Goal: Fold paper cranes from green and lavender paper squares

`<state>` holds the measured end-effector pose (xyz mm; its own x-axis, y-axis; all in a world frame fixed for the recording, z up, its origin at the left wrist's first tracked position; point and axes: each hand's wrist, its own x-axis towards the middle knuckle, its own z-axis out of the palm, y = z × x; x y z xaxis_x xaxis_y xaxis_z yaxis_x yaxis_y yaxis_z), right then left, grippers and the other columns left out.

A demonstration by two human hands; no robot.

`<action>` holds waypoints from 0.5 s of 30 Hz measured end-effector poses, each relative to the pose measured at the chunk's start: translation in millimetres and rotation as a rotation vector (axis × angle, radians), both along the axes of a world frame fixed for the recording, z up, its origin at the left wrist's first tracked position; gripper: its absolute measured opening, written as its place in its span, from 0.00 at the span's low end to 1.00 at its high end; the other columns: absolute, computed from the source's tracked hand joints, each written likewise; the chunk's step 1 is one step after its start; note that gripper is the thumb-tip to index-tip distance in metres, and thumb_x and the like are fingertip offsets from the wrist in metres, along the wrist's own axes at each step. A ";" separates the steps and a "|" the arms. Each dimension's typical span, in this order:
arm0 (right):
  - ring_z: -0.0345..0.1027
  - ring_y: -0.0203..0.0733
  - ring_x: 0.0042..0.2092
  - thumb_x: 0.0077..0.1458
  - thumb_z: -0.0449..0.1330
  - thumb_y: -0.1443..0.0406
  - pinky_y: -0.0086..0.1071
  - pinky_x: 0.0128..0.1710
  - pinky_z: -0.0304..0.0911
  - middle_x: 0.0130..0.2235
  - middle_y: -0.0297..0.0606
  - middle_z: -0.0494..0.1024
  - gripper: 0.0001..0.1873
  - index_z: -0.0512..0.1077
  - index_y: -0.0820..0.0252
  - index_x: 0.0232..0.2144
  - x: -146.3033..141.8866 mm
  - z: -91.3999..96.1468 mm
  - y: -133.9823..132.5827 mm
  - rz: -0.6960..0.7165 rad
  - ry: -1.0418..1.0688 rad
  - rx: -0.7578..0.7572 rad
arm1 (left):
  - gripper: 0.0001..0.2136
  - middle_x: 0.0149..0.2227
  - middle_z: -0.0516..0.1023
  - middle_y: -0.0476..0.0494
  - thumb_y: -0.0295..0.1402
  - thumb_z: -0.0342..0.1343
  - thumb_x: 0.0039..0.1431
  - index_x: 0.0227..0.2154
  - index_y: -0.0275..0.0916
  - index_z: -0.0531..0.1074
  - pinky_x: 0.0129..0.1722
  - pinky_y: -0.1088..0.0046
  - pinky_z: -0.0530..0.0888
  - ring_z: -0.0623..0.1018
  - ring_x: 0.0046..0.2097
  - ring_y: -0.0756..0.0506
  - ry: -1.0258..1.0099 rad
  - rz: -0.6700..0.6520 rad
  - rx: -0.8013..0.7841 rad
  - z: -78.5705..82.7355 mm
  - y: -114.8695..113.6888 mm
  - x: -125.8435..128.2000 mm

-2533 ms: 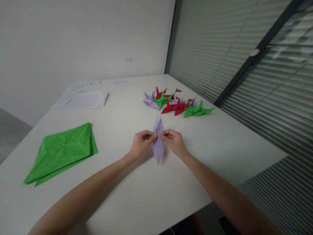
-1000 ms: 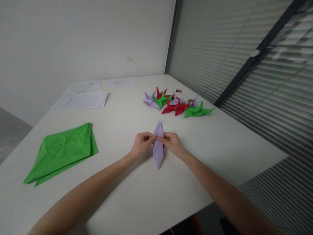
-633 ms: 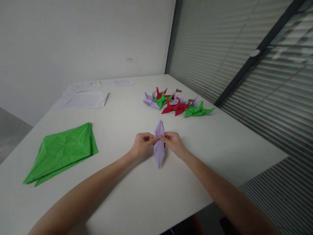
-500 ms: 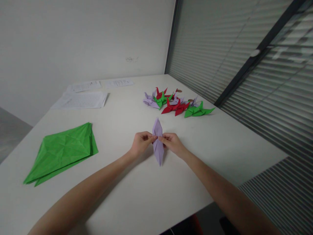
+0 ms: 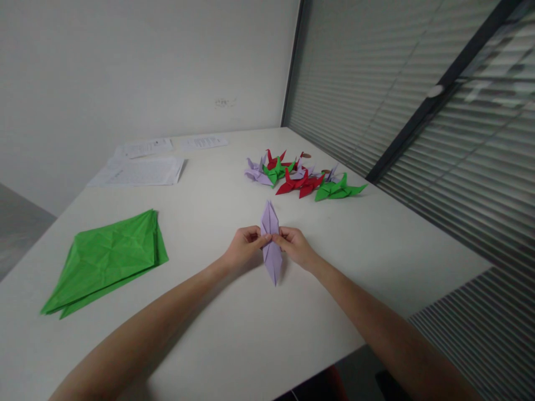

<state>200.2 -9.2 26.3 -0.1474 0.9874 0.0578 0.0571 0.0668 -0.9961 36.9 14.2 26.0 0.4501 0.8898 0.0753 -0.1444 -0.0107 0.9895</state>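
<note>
A lilac folded origami paper, long and diamond-shaped with a crease down its middle, is held above the white table. Its two points face away from me and toward me. My left hand pinches its left edge, thumb on top near the centre. From the other side my right hand grips the right edge, its thumb nearly meeting the left one. The fingers underneath are partly hidden by the paper. Beyond it stand several folded paper cranes, among them a green crane, a red crane and a lilac crane.
On the left lies a stack of creased green paper. Printed sheets rest at the table's back left, near the wall. Window blinds run along the right side.
Both thumbs have slid slightly toward me and to the right along the paper's centre. The near tip of the lilac paper has shifted slightly toward me. Everything else looks the same.
</note>
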 end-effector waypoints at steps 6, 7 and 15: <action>0.49 0.31 0.20 0.43 0.59 0.38 0.28 0.20 0.46 0.17 0.26 0.57 0.31 0.63 0.59 0.17 0.1 -1.0 -1.1 0.026 -0.032 -0.010 | 0.23 0.20 0.65 0.54 0.52 0.62 0.48 0.20 0.35 0.66 0.25 0.77 0.61 0.63 0.24 0.54 0.004 -0.048 0.032 -2.7 -2.5 0.6; 0.49 0.31 0.20 0.43 0.58 0.37 0.28 0.20 0.45 0.16 0.26 0.57 0.32 0.63 0.59 0.17 0.3 -1.2 -1.4 0.042 -0.064 -0.003 | 0.24 0.20 0.64 0.54 0.52 0.63 0.47 0.20 0.36 0.64 0.25 0.77 0.60 0.63 0.24 0.54 -0.002 -0.045 0.033 -2.3 -3.3 1.0; 0.44 0.30 0.20 0.50 0.52 0.37 0.29 0.19 0.41 0.15 0.27 0.51 0.33 0.56 0.57 0.14 1.4 0.0 -6.3 0.067 -0.218 0.118 | 0.27 0.17 0.57 0.56 0.54 0.64 0.44 0.15 0.37 0.58 0.23 0.77 0.55 0.57 0.22 0.55 -0.012 -0.033 0.044 6.1 -7.1 2.9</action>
<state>201.5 -15.5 26.4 -0.2336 0.9634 0.1313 0.2615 0.1923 -0.9459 39.8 7.1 32.1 0.4779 0.8702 0.1195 -0.1574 -0.0490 0.9863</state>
